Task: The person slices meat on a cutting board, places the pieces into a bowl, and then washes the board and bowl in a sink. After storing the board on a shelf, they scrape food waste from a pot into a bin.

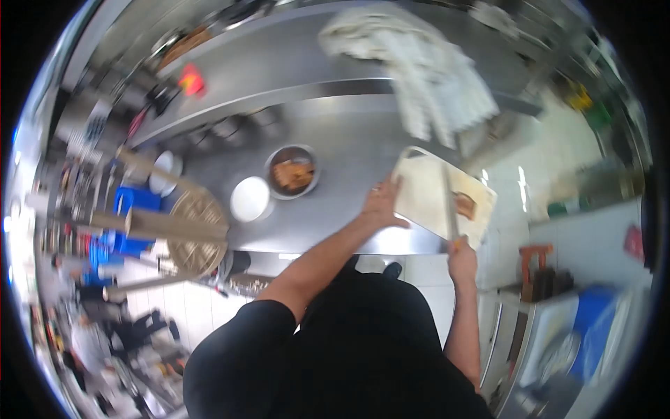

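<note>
My right hand [462, 260] is closed round the orange handle of a knife [450, 202], whose long blade lies across a white cutting board [423, 185]. To the right of the blade, a brown piece of food [465, 207], possibly meat, sits on the board. At the board's left edge is my left hand [382, 204], gripping it with the thumb apart from the fingers. The board reaches past the right end of the steel table [349, 150]. Left of my left hand stand a metal bowl [314, 180] with orange-brown pieces and a round white dish [250, 199].
A white cloth [440, 80] hangs over the raised steel shelf [279, 66]. Beside the table's left end is an upturned wooden stool [199, 234], legs pointing outward. Blue containers [136, 216] stand farther left. A person [98, 342] is at lower left.
</note>
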Demonstrator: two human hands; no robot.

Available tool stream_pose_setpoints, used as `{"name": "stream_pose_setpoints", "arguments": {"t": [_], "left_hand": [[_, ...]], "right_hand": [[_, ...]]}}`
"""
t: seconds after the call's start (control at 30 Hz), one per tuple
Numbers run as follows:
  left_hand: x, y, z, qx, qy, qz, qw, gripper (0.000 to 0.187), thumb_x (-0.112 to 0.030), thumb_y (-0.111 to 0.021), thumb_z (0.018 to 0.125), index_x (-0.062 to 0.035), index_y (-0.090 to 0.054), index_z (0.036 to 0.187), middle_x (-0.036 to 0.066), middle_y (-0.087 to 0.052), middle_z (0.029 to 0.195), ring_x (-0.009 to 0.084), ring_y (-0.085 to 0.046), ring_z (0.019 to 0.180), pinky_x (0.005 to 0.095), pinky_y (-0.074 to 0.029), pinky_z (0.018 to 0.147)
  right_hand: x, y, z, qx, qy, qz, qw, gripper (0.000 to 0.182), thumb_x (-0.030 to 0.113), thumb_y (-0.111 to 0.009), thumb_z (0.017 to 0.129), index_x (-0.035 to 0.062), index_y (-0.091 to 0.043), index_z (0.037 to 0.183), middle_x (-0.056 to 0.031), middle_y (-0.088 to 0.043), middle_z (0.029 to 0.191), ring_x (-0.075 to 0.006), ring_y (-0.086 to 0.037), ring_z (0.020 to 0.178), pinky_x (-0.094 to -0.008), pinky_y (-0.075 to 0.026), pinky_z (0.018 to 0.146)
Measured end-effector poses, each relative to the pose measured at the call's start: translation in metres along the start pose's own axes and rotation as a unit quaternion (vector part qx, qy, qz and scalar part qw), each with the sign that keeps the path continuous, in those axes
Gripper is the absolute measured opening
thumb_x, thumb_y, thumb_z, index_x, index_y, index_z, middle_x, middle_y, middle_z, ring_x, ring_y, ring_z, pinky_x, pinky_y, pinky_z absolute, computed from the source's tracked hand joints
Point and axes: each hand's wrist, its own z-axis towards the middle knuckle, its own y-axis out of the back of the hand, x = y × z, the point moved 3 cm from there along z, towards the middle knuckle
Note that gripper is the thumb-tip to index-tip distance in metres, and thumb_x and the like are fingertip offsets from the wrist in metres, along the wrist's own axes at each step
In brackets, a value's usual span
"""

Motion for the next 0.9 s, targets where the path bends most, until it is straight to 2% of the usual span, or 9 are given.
{"name": "stream_pose_setpoints", "arguments": {"t": [0.07,0.1,0.27,0.33,0.4,0.47,0.6,0.77,0.9], "left_hand": [[0.005,0.014,-0.030,-0.041,-0.020,-0.037,0.998,0.132,-0.060,-0.089,0.065,-0.0105,-0.017,0.165,0.025,-0.019,0.166,0.0548,-0.033,0.144,0.0533,-0.034,0.120],[0.004,0.032,-0.049,-0.049,-0.005,-0.052,0.997,0.107,-0.052,-0.083,0.078,-0.0101,-0.030,0.161,0.023,-0.028,0.164,0.0489,-0.035,0.145,0.0535,-0.034,0.121],[0.097,0.068,-0.096,-0.283,0.039,-0.054,0.957,0.047,-0.026,-0.074,0.088,-0.0068,-0.065,0.130,0.017,-0.063,0.135,0.0380,-0.058,0.126,0.0502,-0.044,0.109],[0.144,0.093,-0.114,-0.367,0.089,-0.033,0.925,0.039,-0.017,-0.071,0.087,-0.0075,-0.067,0.125,0.016,-0.068,0.126,0.0387,-0.063,0.117,0.0488,-0.048,0.103],[0.178,0.123,-0.115,-0.317,0.207,0.006,0.926,0.037,-0.012,-0.068,0.087,-0.0097,-0.068,0.124,0.015,-0.068,0.124,0.0387,-0.064,0.115,0.0477,-0.051,0.099],[0.230,0.120,-0.098,-0.353,0.052,0.046,0.933,0.036,-0.010,-0.065,0.087,-0.0136,-0.069,0.123,0.016,-0.068,0.122,0.0382,-0.064,0.114,0.0484,-0.052,0.098],[0.250,0.127,-0.072,-0.197,0.042,0.075,0.977,0.033,-0.015,-0.066,0.089,-0.0183,-0.071,0.122,0.012,-0.069,0.119,0.0373,-0.064,0.113,0.0471,-0.052,0.098],[0.240,0.157,-0.071,-0.176,0.008,0.063,0.982,0.028,-0.019,-0.067,0.091,-0.0152,-0.073,0.118,0.012,-0.070,0.111,0.0359,-0.066,0.107,0.0462,-0.053,0.094],[0.214,0.195,-0.078,-0.201,0.052,0.075,0.975,0.027,-0.021,-0.068,0.091,-0.0118,-0.073,0.116,0.014,-0.072,0.108,0.0353,-0.068,0.101,0.0462,-0.054,0.090]], "right_hand": [[0.013,-0.009,-0.004,-0.007,0.004,0.009,1.000,0.030,0.031,-0.059,0.101,0.0032,-0.051,0.111,-0.0287,-0.070,0.088,-0.0517,-0.068,0.087,-0.0604,-0.053,0.076],[0.016,-0.009,-0.007,-0.004,-0.003,0.005,1.000,0.030,0.031,-0.059,0.102,0.0034,-0.051,0.111,-0.0289,-0.070,0.088,-0.0522,-0.068,0.087,-0.0609,-0.053,0.076],[0.002,-0.043,-0.009,-0.022,0.013,-0.025,0.999,0.030,0.030,-0.060,0.103,0.0039,-0.047,0.108,-0.0292,-0.069,0.085,-0.0534,-0.067,0.085,-0.0621,-0.050,0.070],[0.002,-0.042,-0.009,-0.010,-0.001,-0.030,0.999,0.032,0.031,-0.061,0.102,0.0034,-0.049,0.110,-0.0295,-0.069,0.086,-0.0531,-0.067,0.086,-0.0616,-0.051,0.071],[0.009,-0.038,-0.013,0.002,-0.015,-0.031,0.999,0.034,0.032,-0.062,0.102,0.0030,-0.050,0.113,-0.0297,-0.069,0.088,-0.0529,-0.067,0.087,-0.0610,-0.051,0.073],[0.017,-0.031,-0.015,0.006,-0.038,-0.032,0.999,0.036,0.033,-0.064,0.101,0.0026,-0.051,0.116,-0.0298,-0.070,0.089,-0.0529,-0.067,0.088,-0.0604,-0.051,0.074],[0.018,-0.024,-0.019,-0.013,-0.019,-0.034,0.999,0.036,0.035,-0.062,0.101,0.0012,-0.052,0.110,-0.0299,-0.070,0.087,-0.0522,-0.067,0.086,-0.0599,-0.053,0.074],[0.025,-0.014,-0.034,-0.015,-0.048,-0.008,0.999,0.032,0.031,-0.063,0.101,0.0015,-0.053,0.108,-0.0287,-0.070,0.084,-0.0508,-0.068,0.082,-0.0578,-0.053,0.071],[0.020,-0.010,-0.053,-0.021,-0.077,0.023,0.997,0.032,0.031,-0.064,0.102,0.0011,-0.053,0.106,-0.0283,-0.070,0.084,-0.0506,-0.068,0.081,-0.0582,-0.053,0.070]]}}
